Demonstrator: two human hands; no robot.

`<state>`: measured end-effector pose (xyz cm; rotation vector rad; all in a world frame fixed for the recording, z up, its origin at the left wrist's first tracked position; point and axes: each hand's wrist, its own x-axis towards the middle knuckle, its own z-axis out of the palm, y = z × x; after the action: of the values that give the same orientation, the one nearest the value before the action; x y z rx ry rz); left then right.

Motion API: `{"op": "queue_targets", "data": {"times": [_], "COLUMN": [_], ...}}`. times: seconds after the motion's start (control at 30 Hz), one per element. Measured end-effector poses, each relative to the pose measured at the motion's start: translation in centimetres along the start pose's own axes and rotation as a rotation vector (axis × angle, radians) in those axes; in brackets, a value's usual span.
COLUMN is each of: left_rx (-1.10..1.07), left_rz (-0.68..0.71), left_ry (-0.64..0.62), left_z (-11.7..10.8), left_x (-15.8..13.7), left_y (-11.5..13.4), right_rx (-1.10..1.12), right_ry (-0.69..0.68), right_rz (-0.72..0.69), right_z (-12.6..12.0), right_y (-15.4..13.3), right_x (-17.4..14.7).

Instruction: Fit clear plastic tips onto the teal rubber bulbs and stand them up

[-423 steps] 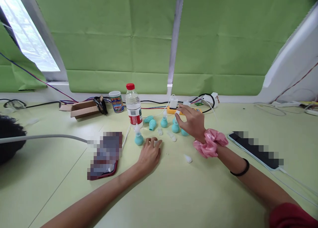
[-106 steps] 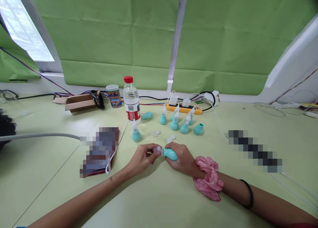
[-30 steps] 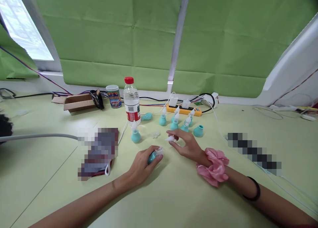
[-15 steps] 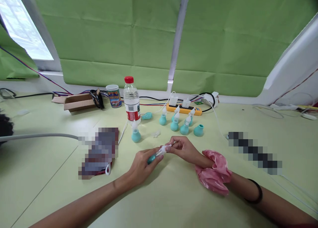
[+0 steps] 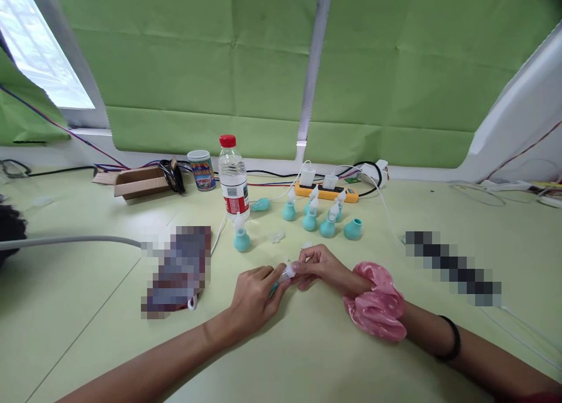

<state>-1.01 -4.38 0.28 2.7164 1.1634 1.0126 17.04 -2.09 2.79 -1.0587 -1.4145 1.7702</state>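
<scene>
My left hand (image 5: pixel 259 294) is closed around a nasal aspirator (image 5: pixel 287 273), its teal bulb mostly hidden under the fingers. At its clear end, the thumb and finger of my right hand (image 5: pixel 318 268) pinch the whitish tip. A small translucent piece (image 5: pixel 306 247) shows just behind my right fingers; whether they touch it I cannot tell. Beyond the hands stand several teal bulbs with clear tips (image 5: pixel 309 219), another such one (image 5: pixel 241 240) to the left, and a bare teal bulb (image 5: pixel 353 229) with an open neck. Loose clear pieces (image 5: pixel 277 236) lie on the table.
A water bottle (image 5: pixel 234 186) with a red cap stands at the back, near a teal bulb (image 5: pixel 260 204) on its side. Behind are a can (image 5: pixel 202 171), a cardboard box (image 5: pixel 143 183) and an orange power strip (image 5: pixel 325 193) with cables. Blurred-out items lie left and right.
Both hands have shifted slightly toward me and closer together around the clear end, covering more of the aspirator. A translucent piece now shows behind my right fingers.
</scene>
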Motion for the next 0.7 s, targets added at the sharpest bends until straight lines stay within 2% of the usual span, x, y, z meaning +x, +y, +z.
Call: {"op": "queue_targets", "data": {"times": [0.23, 0.4, 0.5, 0.6, 0.63, 0.7], "left_rx": [-0.006, -0.274, -0.338, -0.220, -0.158, -0.039], "left_rz": [-0.003, -0.046, -0.056, -0.128, -0.143, -0.148], "left_ry": [0.052, 0.028, 0.047, 0.050, 0.026, -0.043], "left_z": [0.2, -0.4, -0.6, 0.1, 0.5, 1.3], "left_x": [-0.2, 0.5, 1.2, 1.7, 1.9, 2.2], "left_y": [-0.1, 0.2, -0.2, -1.0, -1.2, -1.6], "right_rx": [0.084, -0.052, -0.310, -0.703, -0.832, -1.058], "right_ry": [0.096, 0.199, 0.338, 0.566, 0.608, 0.662], "right_rz": [-0.033, -0.209, -0.382, -0.554, -0.565, -0.496], "right_z": [1.0, 1.8, 1.4, -0.7, -1.7, -3.9], "right_y": [0.5, -1.2, -3.7, -6.8, -7.6, -8.8], "right_x": [0.0, -0.7, -2.1, -3.8, -4.2, -4.7]}}
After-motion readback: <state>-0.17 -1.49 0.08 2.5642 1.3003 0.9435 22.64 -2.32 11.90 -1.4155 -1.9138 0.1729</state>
